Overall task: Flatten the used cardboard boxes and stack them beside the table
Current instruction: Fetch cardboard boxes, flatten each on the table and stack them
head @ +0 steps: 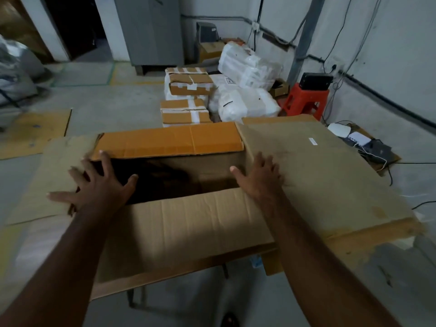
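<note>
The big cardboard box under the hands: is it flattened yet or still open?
Still open: the cardboard box shows a dark hollow between spread flaps.

The cardboard box (188,223) stands open on top between its spread flaps; taped parcels (186,100) and white sacks (245,105) crowd the floor (106,100) behind.

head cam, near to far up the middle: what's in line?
Near flap → dark box opening → orange far flap → taped cartons → grey metal cabinet.
</note>
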